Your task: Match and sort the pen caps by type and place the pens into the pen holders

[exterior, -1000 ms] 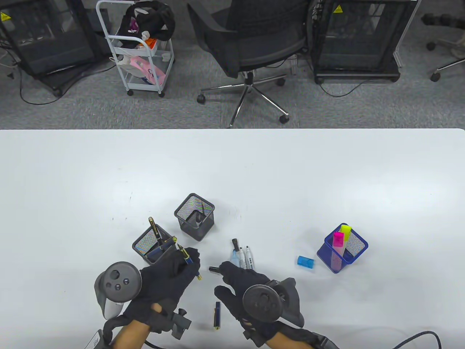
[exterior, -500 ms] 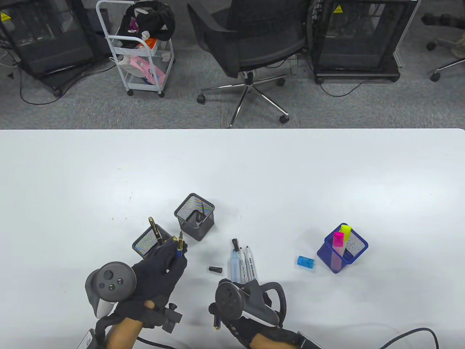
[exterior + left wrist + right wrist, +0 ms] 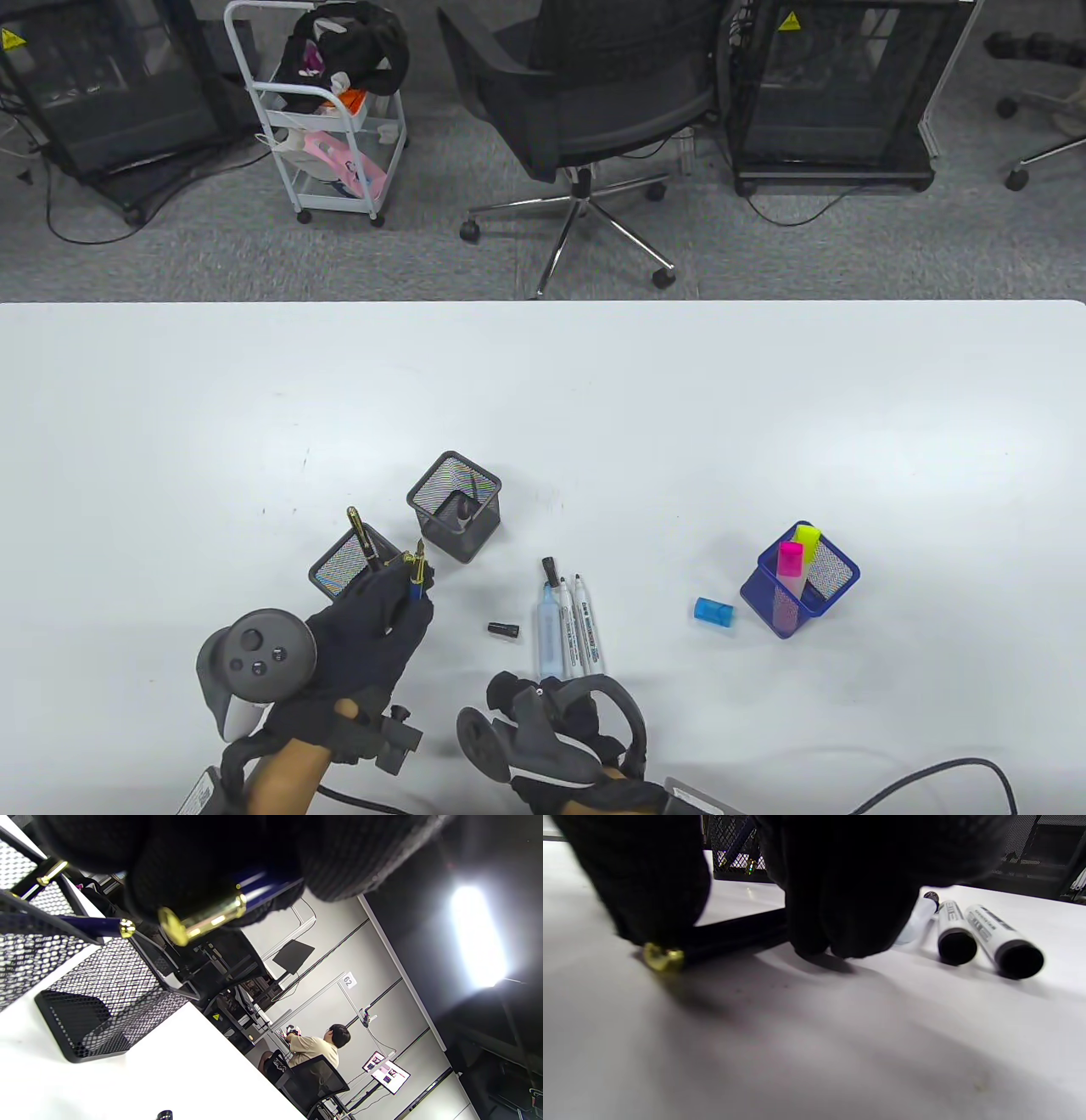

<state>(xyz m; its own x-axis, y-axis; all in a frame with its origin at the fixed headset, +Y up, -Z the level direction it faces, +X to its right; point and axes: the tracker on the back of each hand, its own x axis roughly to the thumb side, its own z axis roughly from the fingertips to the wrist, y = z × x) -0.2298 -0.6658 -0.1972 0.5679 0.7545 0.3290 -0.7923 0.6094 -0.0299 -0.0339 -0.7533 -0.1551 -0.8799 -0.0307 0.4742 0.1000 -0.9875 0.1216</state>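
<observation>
Fountain pen (image 3: 417,576), navy with gold trim, uncapped, nib up, pinched upright in the left hand (image 3: 373,628) just near of the black mesh holder (image 3: 339,570) on the left; matching navy cap (image 3: 729,935) with a gold end lying flat on the table (image 3: 543,407) at the near edge, under the right hand (image 3: 551,730). Right fingers (image 3: 848,899) curled down onto the cap on both sides, a narrow pinch that looks closed, though firmness cannot be told. Best lifted by the middle, gold end kept clear, open mouth turned toward the nib, then slid on along the pen's axis, left hand steady, nib kept off the cap's rim. Left black mesh holder: already holds dark gold-trimmed pens leaning out. Second black mesh holder (image 3: 454,505), just far and right of it: something grey inside, too small to name. Blue mesh holder (image 3: 836,577), well to the right: a pink highlighter (image 3: 790,567) and a yellow highlighter (image 3: 807,538) standing. Loose between the holders: three markers (image 3: 570,624) side by side, a small black cap (image 3: 503,630), a blue cap (image 3: 713,612).
</observation>
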